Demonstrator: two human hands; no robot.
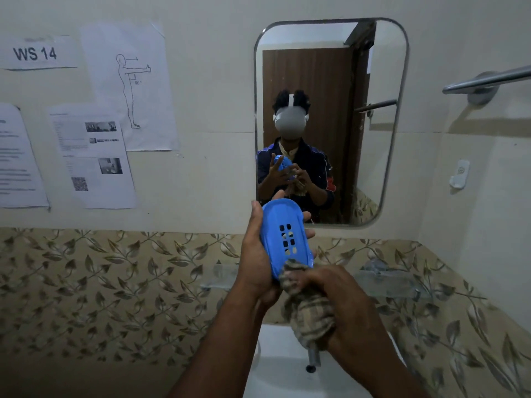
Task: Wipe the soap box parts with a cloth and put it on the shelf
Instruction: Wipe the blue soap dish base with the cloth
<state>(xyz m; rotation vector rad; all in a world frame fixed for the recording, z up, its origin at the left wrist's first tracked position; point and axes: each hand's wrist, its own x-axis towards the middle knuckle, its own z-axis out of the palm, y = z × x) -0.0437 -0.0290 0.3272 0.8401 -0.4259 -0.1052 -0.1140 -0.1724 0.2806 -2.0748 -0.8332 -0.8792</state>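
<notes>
A blue oval soap box part [283, 234] with several drain slots is held upright in front of the mirror, gripped from the left and behind by my left hand [254, 262]. My right hand [342, 300] clutches a bunched brown checked cloth [309, 308] and presses its top against the lower end of the blue part. A clear glass shelf [385, 282] runs along the wall behind my hands, partly hidden by them.
A white sink [287, 377] with a tap [314, 357] lies below my hands. A mirror [373, 153] hangs straight ahead, a metal towel bar [488, 80] at upper right, a small white wall hook [459, 173] at right, papers [94, 156] taped at left.
</notes>
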